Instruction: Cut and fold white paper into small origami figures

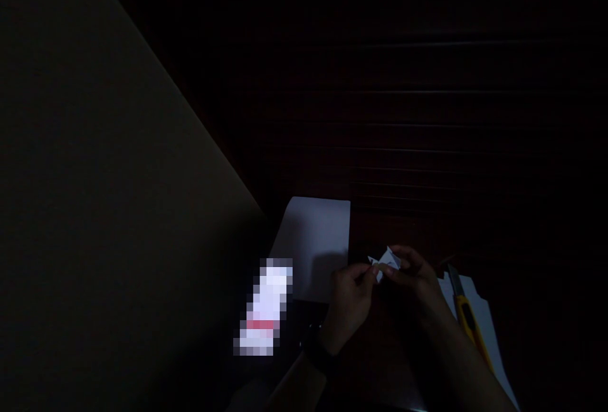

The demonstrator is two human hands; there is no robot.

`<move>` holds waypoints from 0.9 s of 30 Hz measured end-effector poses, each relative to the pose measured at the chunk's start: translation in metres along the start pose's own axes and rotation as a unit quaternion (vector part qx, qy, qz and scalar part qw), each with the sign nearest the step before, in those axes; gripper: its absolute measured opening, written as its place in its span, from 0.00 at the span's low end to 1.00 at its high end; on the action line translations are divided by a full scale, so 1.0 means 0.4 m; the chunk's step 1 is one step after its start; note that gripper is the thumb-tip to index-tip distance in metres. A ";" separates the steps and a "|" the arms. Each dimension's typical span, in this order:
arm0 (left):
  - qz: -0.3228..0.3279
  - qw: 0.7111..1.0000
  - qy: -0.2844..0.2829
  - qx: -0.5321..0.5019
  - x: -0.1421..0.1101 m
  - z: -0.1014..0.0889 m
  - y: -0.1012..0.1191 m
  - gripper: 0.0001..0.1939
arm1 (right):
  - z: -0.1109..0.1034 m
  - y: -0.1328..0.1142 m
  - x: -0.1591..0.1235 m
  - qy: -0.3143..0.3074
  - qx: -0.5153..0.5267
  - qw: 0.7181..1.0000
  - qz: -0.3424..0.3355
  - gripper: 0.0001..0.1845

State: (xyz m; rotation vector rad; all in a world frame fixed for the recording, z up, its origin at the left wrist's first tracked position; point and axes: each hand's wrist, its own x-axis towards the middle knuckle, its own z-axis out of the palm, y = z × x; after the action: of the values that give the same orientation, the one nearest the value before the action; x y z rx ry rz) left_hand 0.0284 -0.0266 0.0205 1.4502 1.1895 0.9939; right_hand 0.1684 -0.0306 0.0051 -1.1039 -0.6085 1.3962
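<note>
A small piece of folded white paper (386,260) with several pointed corners is held up between my two hands. My left hand (352,295), with a dark band at its wrist, pinches the paper's left part between thumb and fingers. From the right, my right hand (414,276) grips the same paper, its thumb in front and its fingers behind. The hands nearly meet at the paper. Dim light hides the finer folds.
A white sheet (316,235) lies left of my hands, with a bright blurred-out screen (263,307) in front of it. To the right, a yellow utility knife (468,320) rests on more white paper (491,336). A pale wall (142,209) bounds the left side.
</note>
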 end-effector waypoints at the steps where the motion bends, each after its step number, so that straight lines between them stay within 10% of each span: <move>1: 0.000 1.000 -0.003 0.003 0.001 -0.001 -0.001 0.16 | -0.003 -0.002 0.001 -0.004 -0.007 1.000 0.006 0.23; 27: 0.016 0.995 0.023 0.093 -0.005 0.007 -0.012 0.13 | 0.005 0.012 0.012 0.026 -0.014 0.999 -0.030 0.16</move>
State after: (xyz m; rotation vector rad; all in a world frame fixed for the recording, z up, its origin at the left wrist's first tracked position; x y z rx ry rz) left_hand 0.0298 -0.0288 0.0154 1.6029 1.3253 0.9628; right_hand 0.1649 -0.0264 0.0007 -1.1320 -0.6204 1.3073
